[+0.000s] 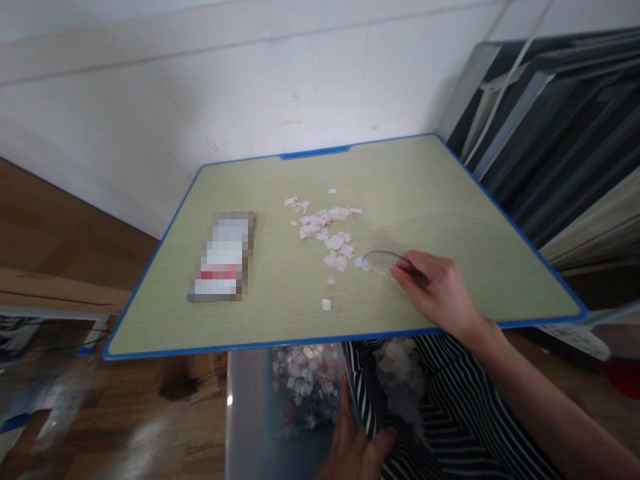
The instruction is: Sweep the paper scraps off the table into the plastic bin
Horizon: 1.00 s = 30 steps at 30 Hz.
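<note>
At the left of the table [150,327] we saw a slab [223,257] masked by coarse blocks, so we could not make out its face. Below the near edge we looked into a bin [250,420], cut off by the bottom of the view; the paper heap [307,377] inside it showed only dimly. Further right, a pale pile [400,373] lay on striped cloth [475,393], too blurred for us to part piece from piece. Dark panels [550,133] ran out of view at the right.

Between the slab and the scraps [320,223] strewn about the table's middle, we had a strip of open top. Right of the scraps, a wider stretch ran to the blue edge. The far edge was beside the wall [240,100].

Our left hand [355,447] was low at the bin's right side, one finger pointing up along it; it was dark and cut off, and we could not tell whether it gripped. Our right hand [440,287] reached over the near edge and pinched a clear plate [383,261], partly hidden by the fingers, its rounded left end beside the nearest scraps.
</note>
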Each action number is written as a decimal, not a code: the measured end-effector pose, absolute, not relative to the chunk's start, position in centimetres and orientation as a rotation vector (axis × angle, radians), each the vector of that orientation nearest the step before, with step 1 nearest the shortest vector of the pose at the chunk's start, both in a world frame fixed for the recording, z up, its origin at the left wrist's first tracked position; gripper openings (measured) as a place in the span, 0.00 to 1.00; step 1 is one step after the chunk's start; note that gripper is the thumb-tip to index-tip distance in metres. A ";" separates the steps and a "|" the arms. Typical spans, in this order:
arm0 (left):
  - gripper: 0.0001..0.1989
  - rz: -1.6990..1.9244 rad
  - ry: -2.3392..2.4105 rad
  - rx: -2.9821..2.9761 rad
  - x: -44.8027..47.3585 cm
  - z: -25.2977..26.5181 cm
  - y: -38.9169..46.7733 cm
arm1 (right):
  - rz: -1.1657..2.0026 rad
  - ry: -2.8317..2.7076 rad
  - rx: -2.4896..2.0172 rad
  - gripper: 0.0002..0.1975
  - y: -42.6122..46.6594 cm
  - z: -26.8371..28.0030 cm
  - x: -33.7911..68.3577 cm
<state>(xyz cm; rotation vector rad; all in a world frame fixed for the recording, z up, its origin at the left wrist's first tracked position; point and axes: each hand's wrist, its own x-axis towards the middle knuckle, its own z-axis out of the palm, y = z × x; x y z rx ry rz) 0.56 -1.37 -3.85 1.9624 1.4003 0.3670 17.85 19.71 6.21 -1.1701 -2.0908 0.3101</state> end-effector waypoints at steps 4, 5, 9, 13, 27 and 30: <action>0.26 0.382 1.388 1.995 0.5 -4.1 -1.4 | 0.310 -2.067 -1.178 0.13 19.7 6.4 18.2; 0.26 0.378 1.399 1.992 0.4 -4.1 -1.4 | 0.320 -2.061 -1.183 0.13 19.7 6.4 18.3; 0.27 0.375 1.407 1.975 0.5 -4.0 -1.4 | 0.380 -2.010 -1.249 0.14 19.6 6.6 19.2; 0.25 0.354 1.404 1.953 0.6 -3.6 -1.2 | 0.419 -1.949 -1.308 0.15 19.4 6.7 20.4; 0.21 0.393 1.432 2.006 0.7 -3.9 -1.2 | 0.335 -2.166 -1.301 0.09 25.0 6.5 19.4; 0.21 0.400 1.411 2.034 0.5 -3.8 -1.1 | 0.378 -2.164 -1.218 0.09 24.9 6.9 19.3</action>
